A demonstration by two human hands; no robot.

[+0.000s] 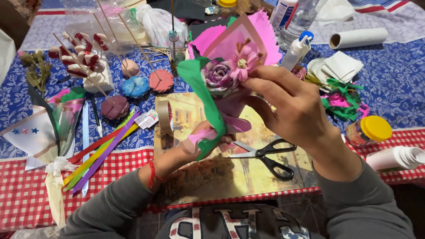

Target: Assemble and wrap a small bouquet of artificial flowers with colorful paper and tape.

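Observation:
I hold a small paper-flower bouquet point(230, 66) above the table: a purple rolled rose, a pink daisy-like flower, green paper at the left and pink paper sheets behind. My left hand point(208, 139) grips the bouquet's base, where pink and green paper is wrapped. My right hand point(294, 108) is at the bouquet's right side, fingers curled on the flowers and wrapping just under the pink bloom.
Black-handled scissors point(265, 157) lie on a picture board point(221, 177) below my hands. Foam flowers on sticks point(135, 86), coloured paper strips point(104, 148), a glue bottle point(295, 51), a paper roll point(358, 38), a yellow-lidded jar point(369, 131) and paper scraps point(341, 99) lie about.

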